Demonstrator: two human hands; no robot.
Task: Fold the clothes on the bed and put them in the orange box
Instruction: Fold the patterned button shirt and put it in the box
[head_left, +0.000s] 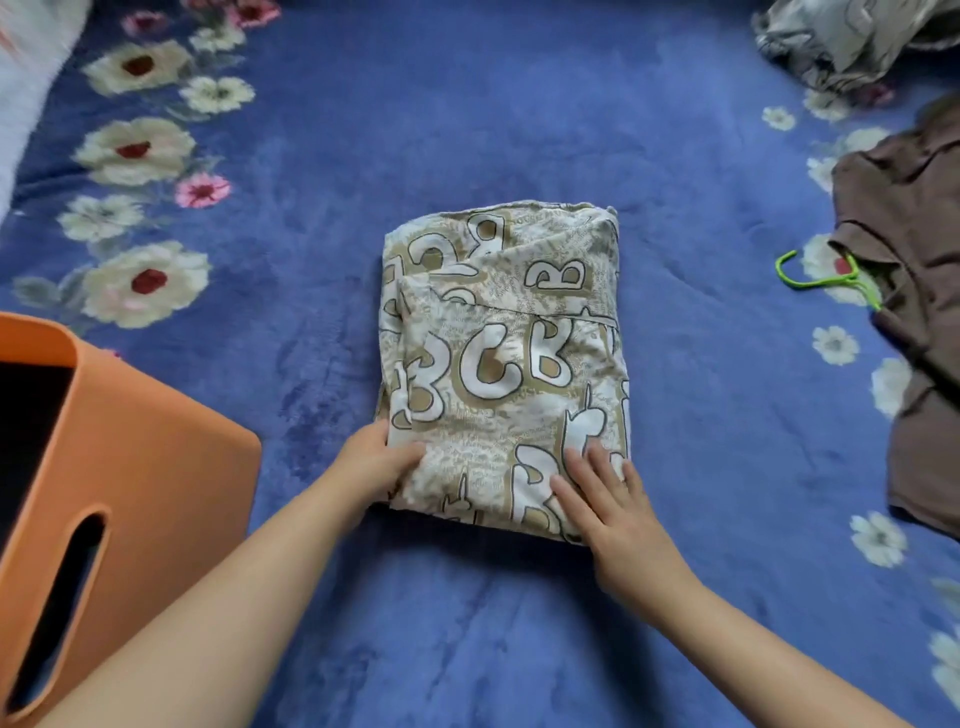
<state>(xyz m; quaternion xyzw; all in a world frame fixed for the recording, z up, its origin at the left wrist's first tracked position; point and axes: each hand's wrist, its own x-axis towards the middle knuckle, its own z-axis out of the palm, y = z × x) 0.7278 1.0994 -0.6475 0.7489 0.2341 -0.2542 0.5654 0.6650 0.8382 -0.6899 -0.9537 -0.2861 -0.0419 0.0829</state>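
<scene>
A folded beige and white garment (501, 358) printed with big letters lies in the middle of the blue bed cover. My left hand (371, 460) grips its near left corner, thumb on top and fingers tucked under the edge. My right hand (605, 501) lies flat on the near right corner with fingers straight. The orange box (140, 467) stands at the near left, its dark opening facing up and a slot handle on its side.
A brown garment (914, 291) lies unfolded at the right edge with a green hanger (826, 280) beside it. A crumpled grey and white garment (836, 41) sits at the far right. A white pillow (31, 67) is at the far left. The blue floral blanket (467, 119) covers the bed.
</scene>
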